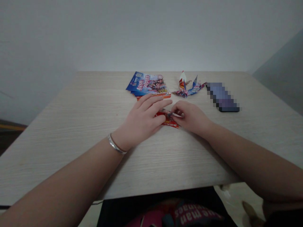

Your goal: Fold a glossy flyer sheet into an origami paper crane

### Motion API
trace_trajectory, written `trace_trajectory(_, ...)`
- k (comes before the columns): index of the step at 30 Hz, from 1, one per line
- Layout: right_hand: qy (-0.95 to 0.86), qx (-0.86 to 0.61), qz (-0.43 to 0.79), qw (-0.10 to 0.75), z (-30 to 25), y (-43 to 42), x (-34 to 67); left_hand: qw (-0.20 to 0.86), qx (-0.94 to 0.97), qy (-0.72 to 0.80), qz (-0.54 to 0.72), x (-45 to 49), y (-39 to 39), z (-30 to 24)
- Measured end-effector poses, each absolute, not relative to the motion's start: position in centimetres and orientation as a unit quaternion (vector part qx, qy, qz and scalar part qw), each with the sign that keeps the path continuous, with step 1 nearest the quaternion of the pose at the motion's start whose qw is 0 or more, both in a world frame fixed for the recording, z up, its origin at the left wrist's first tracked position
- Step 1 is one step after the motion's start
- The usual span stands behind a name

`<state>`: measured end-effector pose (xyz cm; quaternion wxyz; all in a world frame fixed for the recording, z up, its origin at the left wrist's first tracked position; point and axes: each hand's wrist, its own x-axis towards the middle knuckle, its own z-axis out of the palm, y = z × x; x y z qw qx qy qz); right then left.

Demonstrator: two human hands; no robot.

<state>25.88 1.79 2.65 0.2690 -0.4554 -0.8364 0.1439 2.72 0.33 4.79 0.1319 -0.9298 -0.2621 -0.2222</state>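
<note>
- Dark printed clothing [199,214] with pink lettering lies nearest the camera, well apart from the leaflet stack [146,83] on its near side; only part of the lettering can be read.
- Bare forearms reach in from both lower corners toward the near side of the stack, and a silver bangle [115,145] circles the left wrist.
- Red printed paper [169,122] lies folded on the pale wood-grain table [71,126], just in front of the stack and slightly to its right, between the two hands.
- Left hand [140,121]: palm down, fingers stretched out and apart, thumb on the red paper; the fingers overlap the stack's near edge in view, and whether they touch it I cannot tell.
- Right hand [191,116]: near and right of the stack, thumb and curled fingers pinched together on the right edge of the red paper.
- Blue folded figure [193,89] with pointed tips sits just right of the stack; a red-and-white folded figure [182,80] stands beside it, also right of the stack.
- Black phone [223,97] lies farther right of the stack, past the folded figures, its screen masked by coarse blocks.
- Pale wall [151,34] rises behind the stack.
</note>
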Motion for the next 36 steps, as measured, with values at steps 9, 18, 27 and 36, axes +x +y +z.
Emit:
trace_trajectory(9,-0.786,-0.450,0.272,0.324,2.4,1.6,25.8,0.023,-0.907,-0.321,-0.273,2.4,1.0,4.7)
trace_trajectory(18,-0.800,-0.369,0.308,0.358,2.8,0.8,25.3,-0.004,-0.865,-0.392,-0.313,2.7,0.6,4.7)
trace_trajectory(27,-0.721,-0.445,0.330,0.417,2.1,1.1,25.5,-0.033,-0.867,-0.394,-0.302,2.3,0.9,4.5)
trace_trajectory(36,-0.642,-0.434,0.431,0.463,1.8,1.7,25.5,-0.147,-0.878,-0.346,-0.296,2.1,1.3,4.3)
